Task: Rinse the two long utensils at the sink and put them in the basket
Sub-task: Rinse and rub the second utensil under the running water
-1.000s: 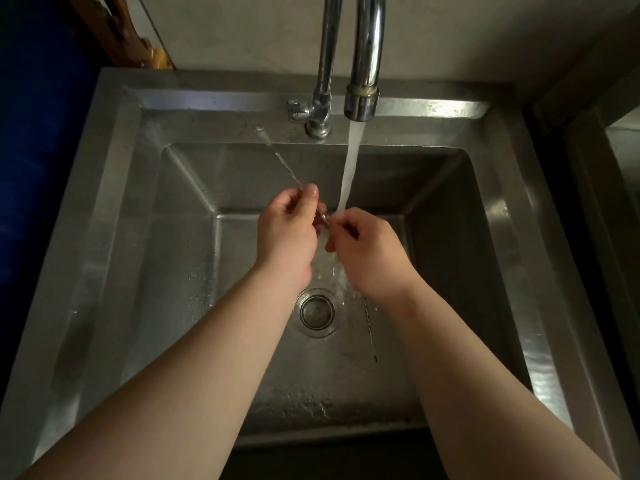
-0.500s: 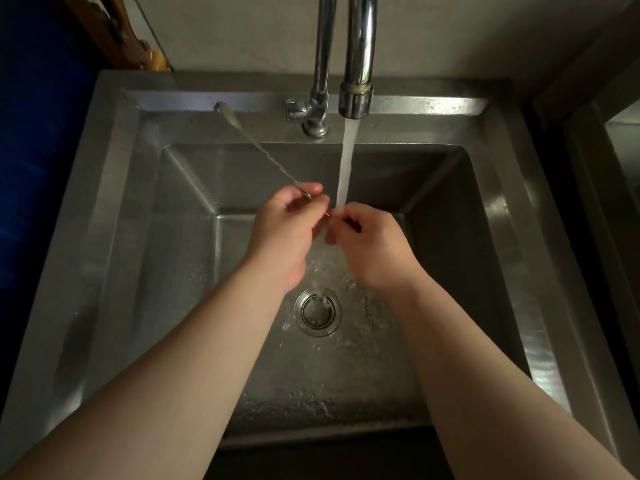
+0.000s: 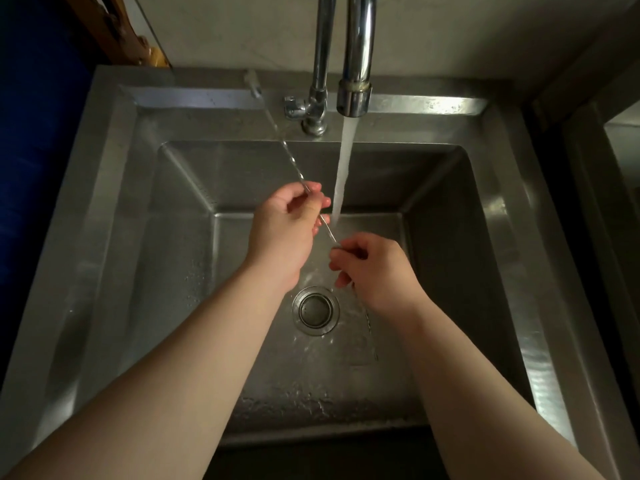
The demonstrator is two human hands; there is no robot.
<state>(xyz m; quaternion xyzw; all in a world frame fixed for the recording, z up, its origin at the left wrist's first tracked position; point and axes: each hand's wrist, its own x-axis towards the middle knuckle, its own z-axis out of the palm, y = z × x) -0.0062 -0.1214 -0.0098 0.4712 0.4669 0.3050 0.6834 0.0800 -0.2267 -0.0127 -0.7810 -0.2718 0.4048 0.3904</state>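
Observation:
A long thin metal utensil (image 3: 291,157) with a twisted shaft slants over the steel sink (image 3: 104,237), its small spoon end up by the back rim. My left hand (image 3: 287,230) pinches its middle. My right hand (image 3: 374,268) pinches its lower end, just below the running water (image 3: 343,168). A second thin twisted utensil (image 3: 369,323) shows below my right hand, near the drain (image 3: 315,310); I cannot tell whether that hand holds it. No basket is in view.
The chrome faucet (image 3: 356,64) and its valve (image 3: 311,105) stand at the back middle of the sink. The sink floor is wet. A wooden object (image 3: 138,46) leans at the back left, and a dark counter edge (image 3: 588,168) runs along the right.
My right hand has slid down and to the right along the shaft, away from my left hand. The utensil's spoon end has swung right toward the faucet.

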